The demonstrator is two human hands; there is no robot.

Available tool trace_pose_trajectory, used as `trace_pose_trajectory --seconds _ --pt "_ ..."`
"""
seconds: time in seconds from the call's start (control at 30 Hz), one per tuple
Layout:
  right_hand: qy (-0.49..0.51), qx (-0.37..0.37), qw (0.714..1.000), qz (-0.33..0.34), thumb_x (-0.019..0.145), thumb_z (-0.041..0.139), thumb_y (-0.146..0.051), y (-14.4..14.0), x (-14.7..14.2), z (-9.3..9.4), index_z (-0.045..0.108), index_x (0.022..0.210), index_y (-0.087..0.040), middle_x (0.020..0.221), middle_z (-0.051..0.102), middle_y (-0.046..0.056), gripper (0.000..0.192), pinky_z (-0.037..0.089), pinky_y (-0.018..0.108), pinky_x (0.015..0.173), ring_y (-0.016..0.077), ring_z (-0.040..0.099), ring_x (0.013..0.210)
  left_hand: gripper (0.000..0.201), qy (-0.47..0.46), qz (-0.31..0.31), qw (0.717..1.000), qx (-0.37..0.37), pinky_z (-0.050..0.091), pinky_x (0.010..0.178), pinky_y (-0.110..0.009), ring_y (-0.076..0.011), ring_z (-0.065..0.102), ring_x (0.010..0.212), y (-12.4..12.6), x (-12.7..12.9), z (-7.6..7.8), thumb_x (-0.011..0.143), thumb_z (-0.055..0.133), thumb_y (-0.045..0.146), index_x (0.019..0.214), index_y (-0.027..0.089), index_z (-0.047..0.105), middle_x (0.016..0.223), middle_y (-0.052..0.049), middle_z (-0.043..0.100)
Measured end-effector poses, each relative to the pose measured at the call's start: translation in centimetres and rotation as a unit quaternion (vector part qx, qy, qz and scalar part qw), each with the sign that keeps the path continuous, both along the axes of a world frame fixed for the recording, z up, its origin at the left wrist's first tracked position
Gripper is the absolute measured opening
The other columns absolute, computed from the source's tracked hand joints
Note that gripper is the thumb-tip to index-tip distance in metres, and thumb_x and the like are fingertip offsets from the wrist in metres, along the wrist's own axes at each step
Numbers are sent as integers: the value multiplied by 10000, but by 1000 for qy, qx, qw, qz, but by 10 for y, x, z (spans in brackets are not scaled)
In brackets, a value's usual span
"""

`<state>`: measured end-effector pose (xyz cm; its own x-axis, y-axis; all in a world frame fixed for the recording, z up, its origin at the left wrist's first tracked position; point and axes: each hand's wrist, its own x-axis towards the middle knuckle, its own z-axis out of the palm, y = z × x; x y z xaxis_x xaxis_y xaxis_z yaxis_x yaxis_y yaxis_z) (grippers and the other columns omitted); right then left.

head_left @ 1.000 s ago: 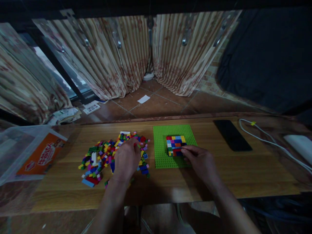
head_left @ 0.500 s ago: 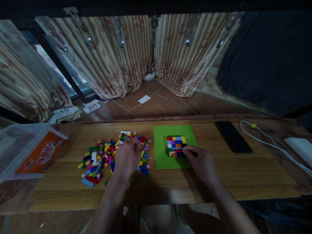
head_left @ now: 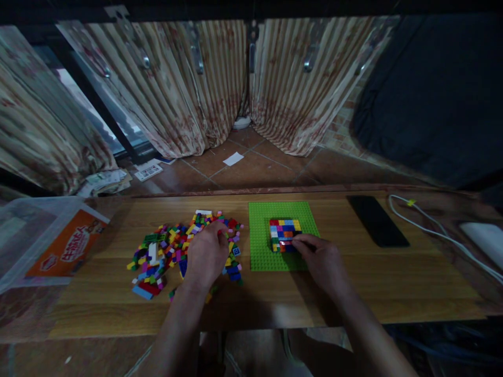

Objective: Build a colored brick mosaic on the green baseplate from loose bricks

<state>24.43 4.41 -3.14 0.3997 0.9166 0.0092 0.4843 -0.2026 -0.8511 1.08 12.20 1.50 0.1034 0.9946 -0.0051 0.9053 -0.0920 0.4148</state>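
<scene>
A green studded baseplate (head_left: 259, 259) lies on the wooden table, carrying a squarish block of multicoloured toy bricks (head_left: 288, 229). My right hand (head_left: 322, 260) is at the block's near right corner, thumb and forefinger pinched around a thin, shiny piece (head_left: 285, 242) that lies across the top of the bricks; its kind is too small to tell. My left hand (head_left: 208, 251) is over the right part of a pile of loose toy bricks (head_left: 173, 241). Its fingers are curled and pressed together, and whatever is between them is hidden.
At the left end of the table is a clear plastic box (head_left: 43, 209) with an orange label. A black phone (head_left: 377, 221) lies right of the baseplate, and a white cable (head_left: 436, 230) runs beyond it. Curtains (head_left: 212, 89) hang behind the table.
Both hands stay almost in place. The thin piece in my right hand now catches the light, and the whole view has shifted very slightly.
</scene>
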Motion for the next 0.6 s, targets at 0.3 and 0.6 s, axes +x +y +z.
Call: trace_pose_trajectory --seconds 0.3,0.6 --pt "-61 1 998 -19 828 580 -454 3 -3 -2 678 783 -220 760 728 40 257 458 309 639 201 655 678 272 -19 -9 1000 1 467 745 -269 -199 696 859 -2 2 -1 865 441 167 941 240 692 929 -23 757" --pt "-35 -8 999 -39 780 631 -474 7 1 -8 661 687 -211 662 684 30 281 433 296 595 191 631 631 250 -33 -6 999 -11 456 706 -254 -180 691 798 -2 3 -2 866 455 165 916 237 689 899 -19 760"
